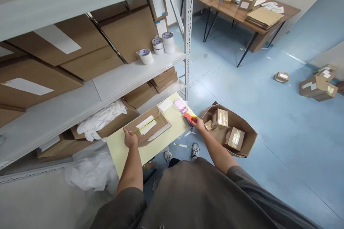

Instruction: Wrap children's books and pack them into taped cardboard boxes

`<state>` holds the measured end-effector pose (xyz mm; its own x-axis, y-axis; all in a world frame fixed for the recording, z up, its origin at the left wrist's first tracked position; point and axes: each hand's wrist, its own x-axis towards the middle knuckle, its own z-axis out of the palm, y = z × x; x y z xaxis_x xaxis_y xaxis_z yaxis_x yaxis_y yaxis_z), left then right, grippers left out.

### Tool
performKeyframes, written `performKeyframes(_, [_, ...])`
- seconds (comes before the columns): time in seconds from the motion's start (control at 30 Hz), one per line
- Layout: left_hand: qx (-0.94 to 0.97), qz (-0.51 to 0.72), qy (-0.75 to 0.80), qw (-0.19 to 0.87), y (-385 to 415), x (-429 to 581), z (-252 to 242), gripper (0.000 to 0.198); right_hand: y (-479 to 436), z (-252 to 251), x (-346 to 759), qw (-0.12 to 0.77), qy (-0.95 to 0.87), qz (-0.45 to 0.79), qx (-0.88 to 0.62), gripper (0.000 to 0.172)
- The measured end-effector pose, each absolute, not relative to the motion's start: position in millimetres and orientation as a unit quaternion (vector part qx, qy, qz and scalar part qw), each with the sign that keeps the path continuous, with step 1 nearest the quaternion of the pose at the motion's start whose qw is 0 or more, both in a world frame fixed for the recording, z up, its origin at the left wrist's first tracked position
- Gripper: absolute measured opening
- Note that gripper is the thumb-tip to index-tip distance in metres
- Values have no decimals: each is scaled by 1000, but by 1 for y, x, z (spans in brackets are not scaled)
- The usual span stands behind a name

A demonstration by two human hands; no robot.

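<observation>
A flat cardboard box [147, 126] lies on the pale yellow tabletop [150, 154], with a white label and a yellowish strip of tape across its top. My left hand [130, 139] grips the box's near left end, thumb on top. At the right end of the table, my right hand [198, 124] is closed on an orange and blue tape dispenser [189, 118], its details partly hidden by the fingers. Close to it lies a pink item [180, 106], blurred out. A small white stack [165, 105] sits beyond the box's far end.
A metal shelf [139, 75] with large cartons and tape rolls [158, 44] rises on the left. White gloves [103, 118] lie below. An open carton [248, 137] holding small boxes stands on the floor to the right. Farther off are a brown table [225, 6] and floor boxes [314, 87].
</observation>
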<state>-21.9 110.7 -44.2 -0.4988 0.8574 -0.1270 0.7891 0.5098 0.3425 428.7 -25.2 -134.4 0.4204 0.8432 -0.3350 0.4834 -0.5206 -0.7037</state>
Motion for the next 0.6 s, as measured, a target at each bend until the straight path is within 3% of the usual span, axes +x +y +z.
performKeyframes(0.17, [478, 104, 865, 115, 113, -20, -46, 64, -10, -148, 418, 138, -461, 388, -786, 27])
performKeyframes(0.37, [477, 108, 865, 111, 113, -23, -53, 64, 6, -165, 400, 72, -409, 413, -811, 52])
performKeyframes(0.6, [459, 128, 867, 143, 108, -20, -53, 64, 5, -160, 398, 72, -378, 393, -835, 36])
